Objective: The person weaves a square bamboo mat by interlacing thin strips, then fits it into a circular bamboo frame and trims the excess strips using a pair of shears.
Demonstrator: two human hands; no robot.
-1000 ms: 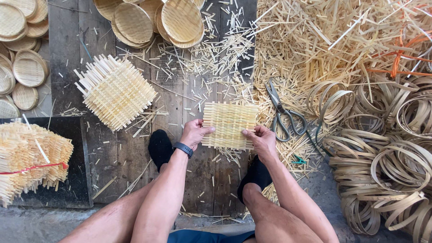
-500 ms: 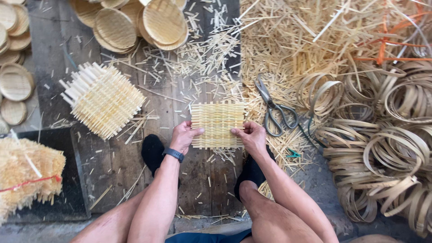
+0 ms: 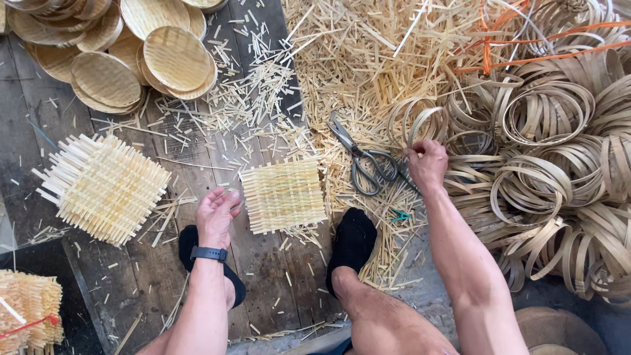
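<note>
With the left hand (image 3: 215, 215), hovered loose and open-fingered just left of the small woven square (image 3: 282, 195), not touching it. With the right hand (image 3: 427, 164), reached away to the right, fingers curled shut at the edge of the bamboo rings (image 3: 545, 177), right beside the handles of the scissors (image 3: 361, 164); could not tell whether closed on a ring strip or on the handle.

Left the woven square lying flat on the plank floor (image 3: 263, 283), between the two black-socked feet (image 3: 355, 240) and just ahead of them. Judged the weave itself complete: strips crossed tight throughout, but ends ragged on every side and no ring fitted round it. Judged trimming and rimming as undone on this piece.

Noted a stack of similar untrimmed squares (image 3: 102, 187) farther left, finished round trays (image 3: 164, 59) piled at the top left, and cut-off slivers (image 3: 368, 59) scattered thick across the top middle. Took the pile of trays as work done, and the stack and the many loose rings as work waiting.
</note>
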